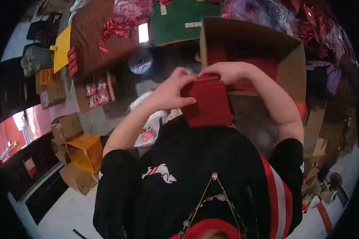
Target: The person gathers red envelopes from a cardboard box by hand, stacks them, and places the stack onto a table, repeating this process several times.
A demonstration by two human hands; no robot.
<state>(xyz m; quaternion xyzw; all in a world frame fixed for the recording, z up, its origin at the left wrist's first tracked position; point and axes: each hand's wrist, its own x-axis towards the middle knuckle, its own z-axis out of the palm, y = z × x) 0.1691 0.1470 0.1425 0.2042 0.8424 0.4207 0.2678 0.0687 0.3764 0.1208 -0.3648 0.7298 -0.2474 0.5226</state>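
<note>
while the red stack (210, 106) lies between them, left grip (170, 91) and right grip (226, 72) hold its upper end.

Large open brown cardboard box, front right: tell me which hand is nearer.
Right. The right hand overlaps the box in view, at its left side; the left hand is farther off, left of the box, at the left edge of a stack of flat red pieces.

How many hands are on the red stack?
2: the left hand on the left side of the red stack, the right hand at its far end. No others show.
</note>
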